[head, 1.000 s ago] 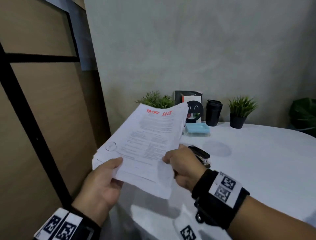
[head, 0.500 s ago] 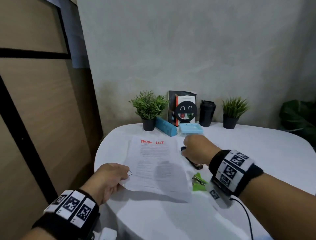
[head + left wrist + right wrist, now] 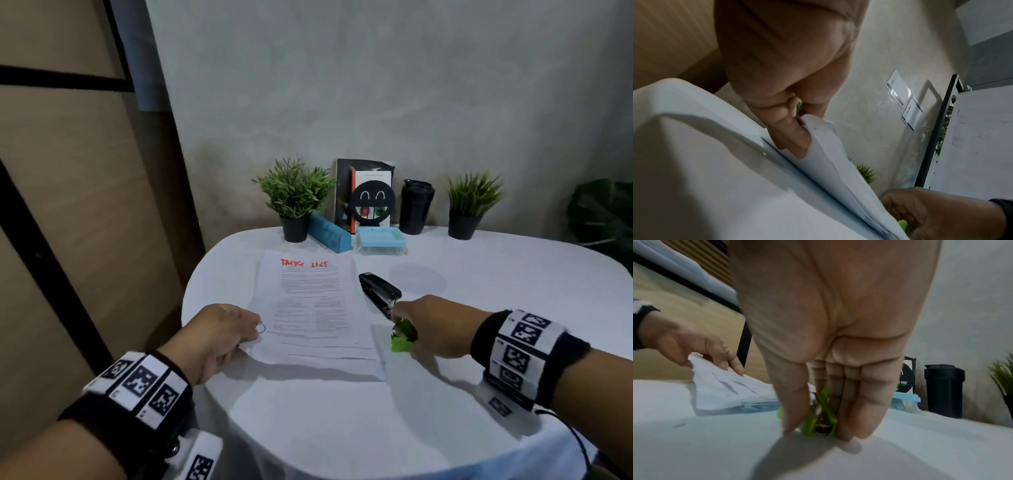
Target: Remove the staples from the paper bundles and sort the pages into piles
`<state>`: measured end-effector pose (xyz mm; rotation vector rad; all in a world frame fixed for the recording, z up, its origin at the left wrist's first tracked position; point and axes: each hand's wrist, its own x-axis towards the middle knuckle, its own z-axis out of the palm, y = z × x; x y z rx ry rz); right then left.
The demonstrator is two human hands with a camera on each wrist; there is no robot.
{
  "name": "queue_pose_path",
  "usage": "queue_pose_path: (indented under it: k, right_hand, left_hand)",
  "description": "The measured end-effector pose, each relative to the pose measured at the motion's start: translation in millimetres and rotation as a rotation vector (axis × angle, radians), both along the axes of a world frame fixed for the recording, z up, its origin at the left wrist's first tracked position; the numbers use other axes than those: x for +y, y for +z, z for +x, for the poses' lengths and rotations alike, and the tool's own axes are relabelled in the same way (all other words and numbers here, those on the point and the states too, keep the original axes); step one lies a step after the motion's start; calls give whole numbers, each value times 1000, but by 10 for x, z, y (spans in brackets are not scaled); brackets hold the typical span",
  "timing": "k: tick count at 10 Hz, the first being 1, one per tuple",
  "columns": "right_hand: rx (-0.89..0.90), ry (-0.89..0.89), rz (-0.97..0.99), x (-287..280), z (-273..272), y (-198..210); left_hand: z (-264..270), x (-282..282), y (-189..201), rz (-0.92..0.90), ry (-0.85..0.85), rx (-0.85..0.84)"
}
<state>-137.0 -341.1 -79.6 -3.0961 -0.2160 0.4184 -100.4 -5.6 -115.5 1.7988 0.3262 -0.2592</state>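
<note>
Since a moment ago: right hand (image 3: 433, 325) drawn back from the stapler (image 3: 379, 293) and lowered onto one green staple remover (image 3: 819, 417), just right of the papers' near corner. Thumb on one side, fingers (image 3: 854, 417) on the other, tips down at the table (image 3: 479, 281), pinching the green tool between them. Left hand (image 3: 219, 337) unchanged in place at the near left corner of one paper bundle (image 3: 313, 308), that corner nipped between thumb on top and fingers beneath, lifted slightly off the tabletop in the left wrist view. Bundle otherwise flat on the white table, red handwritten heading at the far end, several sheets visible at the near edge; exact sheet count impossible to tell. One black stapler lying just right of the bundle, beyond the right hand. Along the wall: two small potted plants (image 3: 294, 198), one black cup (image 3: 415, 206), one round black smiley stand (image 3: 373, 202) before some books, one long blue box (image 3: 329, 233), one pale blue tray (image 3: 381, 237).
</note>
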Motion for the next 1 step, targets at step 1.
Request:
queue_pose_path:
  k: [1]
  right_hand:
    - [38,-2,-25,-80,-51,139]
  left_hand:
    - [-65,-52,143,249,-68,-60]
